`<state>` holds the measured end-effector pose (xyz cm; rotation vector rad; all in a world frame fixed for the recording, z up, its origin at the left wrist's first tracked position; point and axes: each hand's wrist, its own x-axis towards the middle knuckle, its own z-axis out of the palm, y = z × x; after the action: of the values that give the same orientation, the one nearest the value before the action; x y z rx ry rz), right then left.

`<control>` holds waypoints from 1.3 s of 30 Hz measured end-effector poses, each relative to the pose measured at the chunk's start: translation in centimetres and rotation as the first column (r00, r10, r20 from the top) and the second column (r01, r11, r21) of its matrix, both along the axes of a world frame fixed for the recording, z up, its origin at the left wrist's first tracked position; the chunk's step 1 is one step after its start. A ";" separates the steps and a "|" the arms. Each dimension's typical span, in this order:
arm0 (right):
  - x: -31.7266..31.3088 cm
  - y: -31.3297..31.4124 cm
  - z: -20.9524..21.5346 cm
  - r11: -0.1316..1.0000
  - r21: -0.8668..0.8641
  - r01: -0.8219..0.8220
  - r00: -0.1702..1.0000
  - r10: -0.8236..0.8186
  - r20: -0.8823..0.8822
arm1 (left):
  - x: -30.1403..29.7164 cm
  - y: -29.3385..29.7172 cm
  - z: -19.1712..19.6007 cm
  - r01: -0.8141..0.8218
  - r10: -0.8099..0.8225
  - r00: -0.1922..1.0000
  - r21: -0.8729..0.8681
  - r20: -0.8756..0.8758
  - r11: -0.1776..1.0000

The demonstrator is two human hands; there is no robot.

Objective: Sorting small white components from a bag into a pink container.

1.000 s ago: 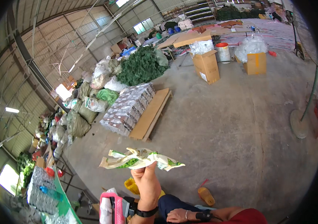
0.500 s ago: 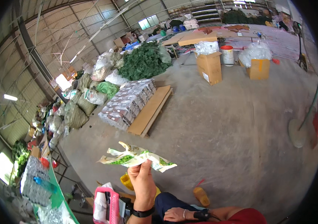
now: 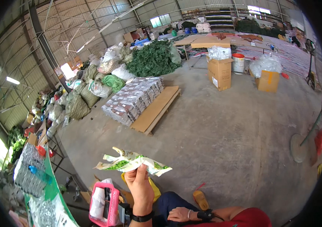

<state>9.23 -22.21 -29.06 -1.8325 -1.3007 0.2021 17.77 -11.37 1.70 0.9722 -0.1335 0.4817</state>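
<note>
My left hand (image 3: 141, 189), with a black band on its wrist, is raised in front of me. Its thumb and fingers pinch a crumpled white and green wrapper (image 3: 130, 163) printed with green peas; one end of the wrapper is twisted upward. On my dark trousers (image 3: 164, 206) rests my right hand (image 3: 179, 214), fingers loosely laid down and holding nothing. A light bracelet and a black device with a cable are around that wrist.
Beside my left forearm stands a pink basket (image 3: 114, 206) with a white roll. A green-edged table (image 3: 50, 172) bears clear-wrapped packs. Ahead are stacked packs (image 3: 134, 98), a pallet (image 3: 157, 109), cardboard boxes (image 3: 220, 73), sacks (image 3: 78, 108) and a dark green heap (image 3: 153, 58).
The view has tilted up and shifted slightly, so the room sits differently in the picture. My left hand still pinches the wrapper, now a little further left; my right hand stays on my lap.
</note>
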 end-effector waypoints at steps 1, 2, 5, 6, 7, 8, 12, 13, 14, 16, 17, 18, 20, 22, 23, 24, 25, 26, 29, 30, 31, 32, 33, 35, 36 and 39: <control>0.1 -0.2 0.0 1.000 -0.004 0.006 1.000 -0.006 0.002 | 0.0 0.3 -0.1 -0.009 0.009 1.000 -0.011 -0.005 1.000; 0.3 -0.3 0.0 0.999 -0.022 0.023 1.000 -0.023 0.003 | 0.1 0.6 -0.1 -0.002 0.002 1.000 -0.015 -0.002 1.000; 0.4 -0.7 0.0 0.998 -0.037 0.043 0.999 -0.043 0.005 | -0.3 1.4 -0.3 -0.004 0.004 1.000 -0.041 0.000 0.999; 0.5 -0.6 -0.1 0.998 -0.042 0.053 0.999 -0.053 0.013 | -0.6 1.7 -0.3 -0.006 0.006 1.000 -0.036 0.017 0.999; 0.5 -0.6 -0.2 0.997 -0.045 0.062 0.998 -0.061 0.021 | -0.8 2.1 -0.3 -0.009 0.010 0.999 -0.030 0.034 0.999; 0.5 -0.8 -0.3 0.997 -0.049 0.063 0.998 -0.062 0.024 | -1.0 2.4 -0.3 -0.008 0.009 0.999 -0.035 0.037 0.999; 0.7 -1.2 0.4 0.991 -0.108 0.079 0.997 -0.077 0.026 | -2.2 4.0 -0.3 -0.079 0.081 0.995 -0.042 0.059 0.996; 0.8 -1.3 0.5 0.990 -0.110 0.090 0.996 -0.089 0.016 | -2.5 4.4 -0.4 -0.096 0.098 0.994 -0.034 0.055 0.995; 0.9 -1.6 0.4 0.987 -0.127 0.094 0.996 -0.093 0.013 | -2.8 4.8 -0.5 -0.099 0.101 0.993 -0.040 0.056 0.994; 1.3 -1.7 0.9 0.989 -0.124 0.086 0.996 -0.088 -0.011 | -3.5 5.8 -0.8 -0.130 0.133 0.990 -0.059 0.053 0.990; 1.4 -1.6 1.0 0.990 -0.118 0.076 0.996 -0.081 -0.036 | -3.8 6.3 -0.9 -0.128 0.131 0.990 -0.062 0.053 0.990; 1.5 -1.7 0.9 0.991 -0.096 0.089 0.996 -0.091 -0.015 | -4.1 6.5 -0.9 -0.142 0.146 0.988 -0.076 0.057 0.987; 1.7 -1.8 0.9 0.983 -0.162 0.090 0.996 -0.091 -0.002 | -4.5 7.2 -0.9 -0.150 0.156 0.986 -0.079 0.067 0.986; 1.8 -1.9 0.7 0.969 -0.225 0.101 0.995 -0.102 0.008 | -4.7 7.4 -0.9 -0.151 0.158 0.984 -0.089 0.084 0.985; 1.9 -2.0 0.5 0.977 -0.189 0.100 0.995 -0.097 0.025 | -4.8 7.5 -0.8 -0.154 0.163 0.981 -0.090 0.102 0.984; 1.9 -2.1 0.6 0.983 -0.153 0.100 0.995 -0.094 0.045 | -4.9 7.5 -0.9 -0.154 0.163 0.982 -0.090 0.097 0.984; 1.9 -2.1 0.7 0.981 -0.159 0.112 0.993 -0.106 0.047 | -5.0 7.7 -1.1 -0.142 0.151 0.984 -0.096 0.097 0.985; 1.9 -2.1 0.9 0.979 -0.170 0.109 0.994 -0.104 0.039 | -5.2 7.8 -1.2 -0.144 0.155 0.983 -0.107 0.099 0.984; 2.0 -1.8 0.7 0.977 -0.159 0.141 0.990 -0.140 0.014 | -5.0 8.4 -1.5 -0.163 0.174 0.980 -0.108 0.102 0.981; 2.2 -1.5 0.6 0.981 -0.146 0.124 0.992 -0.122 0.025 | -5.1 9.0 -1.5 -0.169 0.180 0.978 -0.104 0.102 0.980; 2.0 -1.4 0.7 0.984 -0.135 0.113 0.993 -0.110 0.029 | -5.4 9.0 -1.2 -0.169 0.179 0.979 -0.098 0.095 0.981; 2.1 -1.4 0.8 0.988 -0.105 0.115 0.993 -0.111 0.044 | -5.3 8.7 -0.8 -0.231 0.237 0.970 -0.097 0.055 0.968; 2.0 -1.4 0.9 0.985 -0.101 0.142 0.990 -0.139 0.037 | -5.1 8.6 -0.8 -0.216 0.226 0.970 -0.107 0.091 0.971; 2.0 -1.6 0.5 0.988 -0.105 0.113 0.993 -0.109 0.043 | -4.9 8.5 -0.8 -0.205 0.215 0.973 -0.117 0.083 0.972; 2.0 -1.3 0.0 0.989 -0.083 0.122 0.991 -0.118 0.056 | -4.7 8.9 -1.3 -0.183 0.192 0.978 -0.110 0.081 0.977; 2.2 -0.5 -0.2 0.995 -0.080 0.059 0.996 -0.053 0.067 | -3.8 9.2 -2.4 -0.229 0.231 0.973 -0.115 0.003 0.967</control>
<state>11.39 -22.72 -29.26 -1.9566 -1.3002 0.1690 13.94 -2.18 -0.75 0.8760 -0.0071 0.7035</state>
